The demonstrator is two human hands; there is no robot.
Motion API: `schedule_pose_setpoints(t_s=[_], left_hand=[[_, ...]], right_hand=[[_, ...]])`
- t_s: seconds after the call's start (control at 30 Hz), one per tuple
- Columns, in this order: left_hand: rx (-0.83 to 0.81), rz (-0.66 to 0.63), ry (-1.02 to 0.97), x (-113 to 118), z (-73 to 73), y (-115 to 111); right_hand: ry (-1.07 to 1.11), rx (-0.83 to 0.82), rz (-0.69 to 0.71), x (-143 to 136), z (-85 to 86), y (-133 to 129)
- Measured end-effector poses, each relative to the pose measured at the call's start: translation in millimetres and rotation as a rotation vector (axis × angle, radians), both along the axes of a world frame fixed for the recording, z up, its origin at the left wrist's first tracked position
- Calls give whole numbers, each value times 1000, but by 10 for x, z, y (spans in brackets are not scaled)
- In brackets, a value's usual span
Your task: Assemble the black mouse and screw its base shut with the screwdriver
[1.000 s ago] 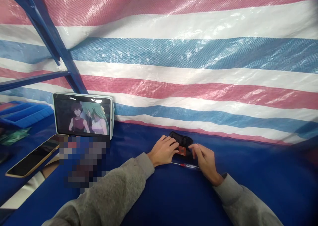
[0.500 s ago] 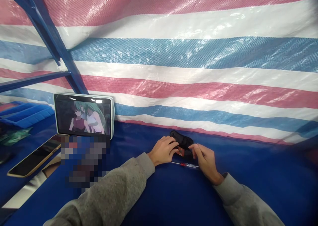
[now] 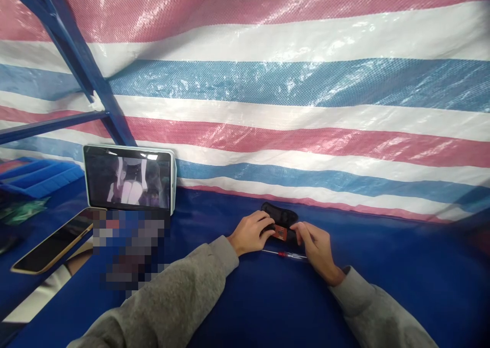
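Observation:
Between my hands is a black casing part (image 3: pixel 292 237) with a brown circuit board (image 3: pixel 281 232) in its middle, perhaps half of a game controller. My left hand (image 3: pixel 250 233) has its fingers curled over the left end of this part. At the right end, my right hand (image 3: pixel 314 247) pinches with thumb and forefinger bent together; the exact contact is too small to make out. Directly behind lies a dark, rounded black shell (image 3: pixel 280 214). A thin screwdriver (image 3: pixel 285 254) with a red and clear handle rests on the blue table in front of the casing.
A tablet (image 3: pixel 128 177) playing a cartoon stands at the left, with a phone (image 3: pixel 57 241) lying near it. Blue trays (image 3: pixel 49 177) sit farther left. Striped sheeting (image 3: pixel 298 144) hangs behind the blue table (image 3: pixel 260 302), beside a blue metal frame (image 3: pixel 82 62).
More of the brown circuit board shows between my hands, and the black shell behind it shows at a different angle. My hands have barely moved. The tablet's picture has changed.

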State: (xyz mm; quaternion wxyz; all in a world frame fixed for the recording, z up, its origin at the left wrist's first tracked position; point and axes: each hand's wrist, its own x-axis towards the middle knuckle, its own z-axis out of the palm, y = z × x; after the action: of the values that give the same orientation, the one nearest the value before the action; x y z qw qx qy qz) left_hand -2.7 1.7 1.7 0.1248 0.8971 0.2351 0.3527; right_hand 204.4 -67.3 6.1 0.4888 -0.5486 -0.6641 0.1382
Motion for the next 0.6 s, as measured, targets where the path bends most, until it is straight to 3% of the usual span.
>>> schedule_pose_setpoints(t_s=[0.6], left_hand=[[43,29,149,17,50,-21]], right_hand=[[-37,-4,1,-3,8,-11]])
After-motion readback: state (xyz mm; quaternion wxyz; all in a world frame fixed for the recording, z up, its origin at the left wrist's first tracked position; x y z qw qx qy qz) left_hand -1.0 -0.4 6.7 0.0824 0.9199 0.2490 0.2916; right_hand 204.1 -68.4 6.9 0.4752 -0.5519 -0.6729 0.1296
